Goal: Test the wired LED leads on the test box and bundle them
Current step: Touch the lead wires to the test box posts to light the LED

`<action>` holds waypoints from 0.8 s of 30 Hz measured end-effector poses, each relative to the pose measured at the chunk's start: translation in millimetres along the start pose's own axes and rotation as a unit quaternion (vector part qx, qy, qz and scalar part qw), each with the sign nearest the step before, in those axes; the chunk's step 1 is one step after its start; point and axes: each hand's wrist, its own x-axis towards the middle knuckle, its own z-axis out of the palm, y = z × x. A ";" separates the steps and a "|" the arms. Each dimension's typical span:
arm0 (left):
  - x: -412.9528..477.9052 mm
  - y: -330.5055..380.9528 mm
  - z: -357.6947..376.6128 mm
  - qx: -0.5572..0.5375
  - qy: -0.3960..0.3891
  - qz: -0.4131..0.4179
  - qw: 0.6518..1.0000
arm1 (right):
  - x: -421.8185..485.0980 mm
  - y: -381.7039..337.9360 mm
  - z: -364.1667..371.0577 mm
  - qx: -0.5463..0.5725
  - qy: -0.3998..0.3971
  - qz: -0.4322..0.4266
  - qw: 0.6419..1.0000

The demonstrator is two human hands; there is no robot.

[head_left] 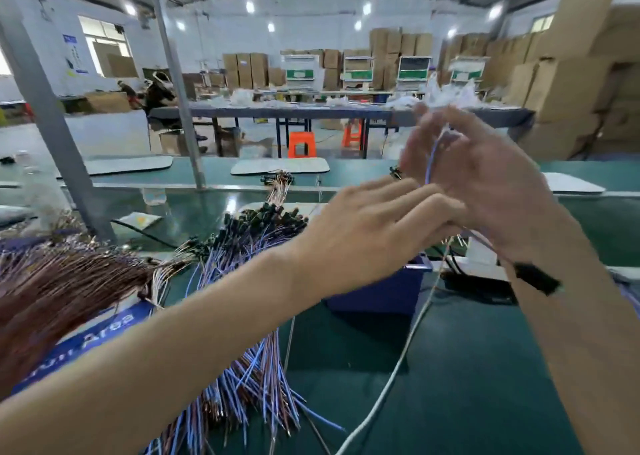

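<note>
My right hand (pixel 485 184) is raised above the bench and blurred; it pinches a thin blue LED lead (pixel 431 158) that runs up past its fingers. My left hand (pixel 377 226) reaches across to it, fingertips against the right palm, gripping a small bundle of leads whose black LED heads (pixel 536 278) stick out under my right wrist. The blue test box (pixel 381 295) sits on the green bench right below my left hand. A big heap of blue and brown LED leads (pixel 249 378) with black heads lies to the left of it.
A thick brown wire bundle (pixel 59 292) lies on a blue-lettered sign at the far left. A white cable (pixel 391 378) curves across the green mat. A grey post (pixel 52 118) rises at the left. Orange stools, long tables and cardboard boxes stand behind.
</note>
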 end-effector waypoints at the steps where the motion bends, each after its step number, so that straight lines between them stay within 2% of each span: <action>1: -11.2 6.8 3.8 -0.083 0.006 -0.083 0.993 | -3.6 -4.5 -5.4 0.009 0.034 -0.029 0.999; 2: -26.6 19.0 9.2 -0.156 0.016 -0.177 0.972 | -5.3 -10.2 -15.9 0.002 0.093 -0.059 0.994; 3: -36.4 31.6 10.8 -0.221 0.041 -0.275 0.935 | -8.3 -15.7 -25.1 -0.014 0.150 -0.083 0.985; 5: -60.4 45.7 19.7 -0.325 0.104 -0.464 0.818 | -19.9 -12.4 -45.2 -0.083 0.227 -0.112 0.964; 7: -80.3 54.0 22.7 -0.382 0.149 -0.595 0.691 | -35.7 8.6 -66.9 -0.216 0.270 -0.099 0.933; 9: -102.5 67.4 28.3 -0.373 0.127 -0.667 0.632 | -55.8 41.0 -81.9 -0.325 0.274 -0.066 0.903; 11: -122.6 81.3 31.4 -0.341 0.069 -0.697 0.627 | -74.0 77.1 -89.8 -0.390 0.276 -0.040 0.878; 14: -146.9 95.4 34.3 -0.246 -0.074 -0.679 0.688 | -94.9 122.3 -97.5 -0.450 0.276 -0.034 0.849; 18: -161.3 97.3 35.9 -0.139 -0.224 -0.628 0.732 | -103.1 161.5 -101.8 -0.460 0.244 -0.030 0.853; 21: -164.1 93.7 38.6 -0.010 -0.335 -0.543 0.770 | -100.9 175.3 -104.4 -0.439 0.248 -0.024 0.863; 24: -163.9 93.1 40.4 0.043 -0.393 -0.494 0.774 | -101.2 179.1 -112.4 -0.456 0.255 -0.025 0.852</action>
